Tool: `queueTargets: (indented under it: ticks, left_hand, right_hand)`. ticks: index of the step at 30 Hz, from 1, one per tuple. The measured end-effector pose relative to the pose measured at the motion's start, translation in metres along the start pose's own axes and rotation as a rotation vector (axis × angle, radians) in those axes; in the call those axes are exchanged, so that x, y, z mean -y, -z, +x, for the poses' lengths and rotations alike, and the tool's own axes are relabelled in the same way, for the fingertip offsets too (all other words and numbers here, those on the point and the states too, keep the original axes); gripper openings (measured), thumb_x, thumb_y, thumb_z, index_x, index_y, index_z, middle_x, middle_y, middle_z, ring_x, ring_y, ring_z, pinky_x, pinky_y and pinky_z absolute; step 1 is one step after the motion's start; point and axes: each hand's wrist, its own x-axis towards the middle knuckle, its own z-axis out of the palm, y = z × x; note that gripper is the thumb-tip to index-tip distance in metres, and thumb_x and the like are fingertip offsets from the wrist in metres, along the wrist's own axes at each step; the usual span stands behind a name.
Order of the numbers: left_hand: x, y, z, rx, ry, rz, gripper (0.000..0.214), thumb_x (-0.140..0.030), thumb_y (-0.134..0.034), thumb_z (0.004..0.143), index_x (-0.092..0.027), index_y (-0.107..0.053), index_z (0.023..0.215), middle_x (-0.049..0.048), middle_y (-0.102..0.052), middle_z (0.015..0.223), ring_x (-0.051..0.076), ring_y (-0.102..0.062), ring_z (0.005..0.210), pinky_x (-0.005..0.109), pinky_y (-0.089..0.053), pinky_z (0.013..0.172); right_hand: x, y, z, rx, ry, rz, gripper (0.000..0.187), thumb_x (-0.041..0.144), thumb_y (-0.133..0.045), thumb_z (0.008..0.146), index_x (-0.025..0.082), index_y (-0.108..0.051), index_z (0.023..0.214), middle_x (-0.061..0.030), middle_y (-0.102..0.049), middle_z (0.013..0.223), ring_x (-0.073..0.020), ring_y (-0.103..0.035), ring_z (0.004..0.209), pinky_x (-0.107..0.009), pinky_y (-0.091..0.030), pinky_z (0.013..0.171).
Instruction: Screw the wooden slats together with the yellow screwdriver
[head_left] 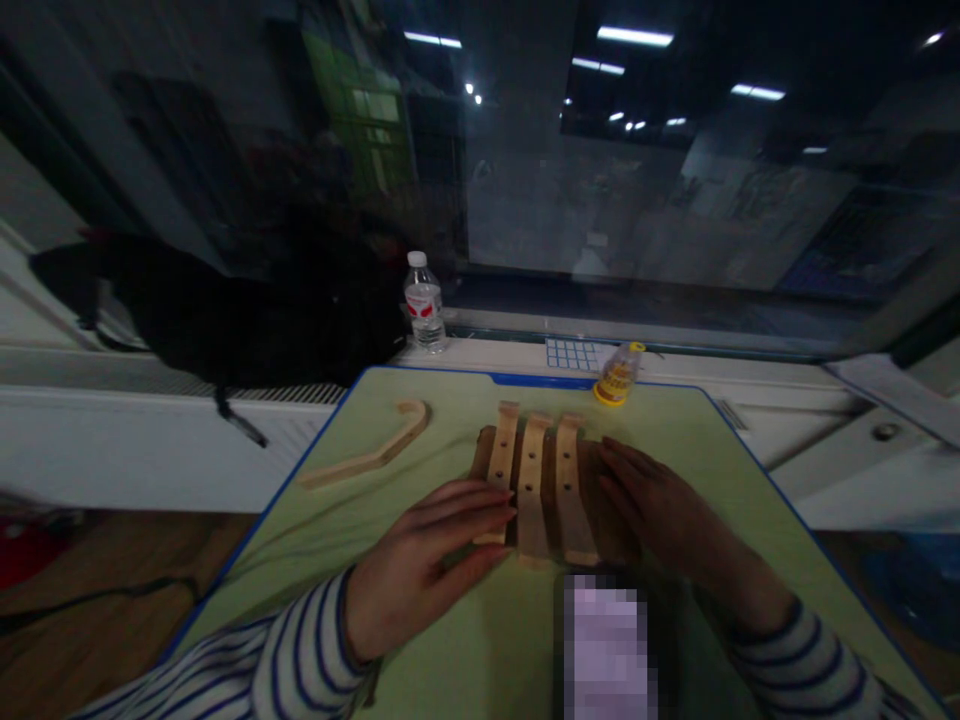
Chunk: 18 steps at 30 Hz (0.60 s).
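Three curved wooden pieces with drilled holes, the left one, the middle one and the right one, lie side by side over a dark brown piece. My left hand is open, its stretched fingertips resting on the lower part of the left wooden piece. Beside the brown piece's right edge is my right hand, fingers stretched out, with no grip visible. A fourth hook-shaped wooden piece lies apart at the left.
The green table has a blue rim. A yellow-capped bottle stands at its back edge. A water bottle and a black bag are on the sill. A pixelated dark-edged object lies near me.
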Motion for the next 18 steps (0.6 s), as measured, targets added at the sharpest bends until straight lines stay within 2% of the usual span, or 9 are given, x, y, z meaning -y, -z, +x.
queueTargets:
  ticks: [3, 5, 7, 9, 10, 11, 12, 15, 18]
  left_hand:
    - [-0.003, 0.002, 0.000, 0.022, -0.007, -0.054, 0.033, -0.029, -0.063, 0.088, -0.018, -0.063, 0.119, 0.0078, -0.069, 0.117, 0.020, -0.060, 0.115, 0.035, -0.051, 0.098]
    - [0.001, 0.008, 0.000, -0.018, 0.047, -0.064, 0.030, -0.031, -0.059, 0.091, -0.018, -0.064, 0.117, 0.0077, -0.070, 0.113, 0.019, -0.063, 0.108, 0.032, -0.053, 0.093]
    - [0.014, 0.018, 0.000, -0.094, 0.200, 0.023, 0.026, -0.029, -0.050, 0.095, -0.018, -0.067, 0.110, 0.0072, -0.072, 0.105, 0.018, -0.066, 0.098, 0.029, -0.054, 0.085]
    - [0.035, 0.031, -0.003, -0.120, 0.365, 0.256, 0.029, -0.034, -0.049, 0.094, -0.016, -0.068, 0.107, 0.0089, -0.071, 0.103, 0.020, -0.065, 0.095, 0.033, -0.051, 0.086]
    - [0.046, 0.038, -0.005, -0.061, 0.435, 0.422, 0.032, -0.036, -0.048, 0.094, -0.014, -0.067, 0.108, 0.0111, -0.069, 0.106, 0.023, -0.064, 0.098, 0.036, -0.049, 0.089]
    - [0.057, 0.044, -0.007, 0.052, 0.503, 0.580, 0.035, -0.037, -0.047, 0.094, -0.014, -0.066, 0.111, 0.0127, -0.068, 0.109, 0.026, -0.062, 0.101, 0.040, -0.047, 0.092]
    - [0.067, 0.049, -0.009, 0.089, 0.540, 0.628, 0.035, -0.037, -0.049, 0.092, -0.012, -0.067, 0.108, 0.0147, -0.068, 0.106, 0.029, -0.061, 0.100, 0.043, -0.046, 0.091]
    - [0.085, 0.055, -0.015, 0.181, 0.584, 0.655, 0.024, -0.035, -0.056, 0.086, -0.016, -0.071, 0.085, 0.0114, -0.069, 0.090, 0.027, -0.063, 0.089, 0.037, -0.047, 0.082]
    - [0.086, 0.055, -0.016, 0.205, 0.611, 0.672, 0.022, -0.029, -0.053, 0.087, -0.017, -0.069, 0.079, 0.0096, -0.070, 0.087, 0.023, -0.064, 0.085, 0.032, -0.045, 0.077]
  right_hand:
    - [-0.004, -0.002, 0.003, 0.000, 0.029, 0.018, 0.042, 0.027, -0.035, 0.097, 0.014, -0.047, 0.135, -0.0151, -0.051, 0.141, -0.0238, -0.048, 0.130, -0.044, -0.044, 0.107]
    - [-0.007, -0.003, 0.005, -0.005, 0.055, 0.027, 0.042, 0.024, -0.034, 0.097, 0.015, -0.047, 0.136, -0.0145, -0.050, 0.142, -0.0233, -0.047, 0.131, -0.044, -0.044, 0.108]
    - [-0.011, -0.004, 0.006, -0.008, 0.083, 0.030, 0.042, 0.022, -0.035, 0.096, 0.015, -0.047, 0.136, -0.0148, -0.050, 0.142, -0.0238, -0.048, 0.130, -0.045, -0.044, 0.108]
    - [-0.014, -0.006, 0.005, -0.015, 0.106, 0.025, 0.042, 0.021, -0.036, 0.096, 0.014, -0.049, 0.135, -0.0161, -0.051, 0.141, -0.0249, -0.050, 0.129, -0.046, -0.046, 0.107]
    - [-0.015, -0.007, 0.005, -0.019, 0.114, 0.022, 0.041, 0.021, -0.037, 0.095, 0.014, -0.050, 0.134, -0.0166, -0.052, 0.140, -0.0254, -0.050, 0.129, -0.046, -0.046, 0.106]
    - [-0.016, -0.008, 0.004, -0.025, 0.122, 0.017, 0.041, 0.020, -0.037, 0.095, 0.014, -0.051, 0.133, -0.0165, -0.053, 0.139, -0.0257, -0.049, 0.129, -0.046, -0.046, 0.106]
    - [-0.017, -0.009, 0.003, -0.033, 0.126, 0.012, 0.041, 0.020, -0.037, 0.095, 0.014, -0.052, 0.132, -0.0162, -0.054, 0.138, -0.0260, -0.049, 0.129, -0.047, -0.046, 0.106]
    - [-0.018, -0.008, 0.003, -0.063, 0.125, -0.011, 0.040, 0.021, -0.036, 0.095, 0.015, -0.054, 0.129, -0.0165, -0.055, 0.137, -0.0274, -0.051, 0.128, -0.048, -0.047, 0.104]
    - [-0.017, -0.002, 0.005, -0.094, 0.111, -0.040, 0.040, 0.024, -0.037, 0.095, 0.015, -0.053, 0.130, -0.0184, -0.053, 0.139, -0.0287, -0.053, 0.126, -0.049, -0.049, 0.102]
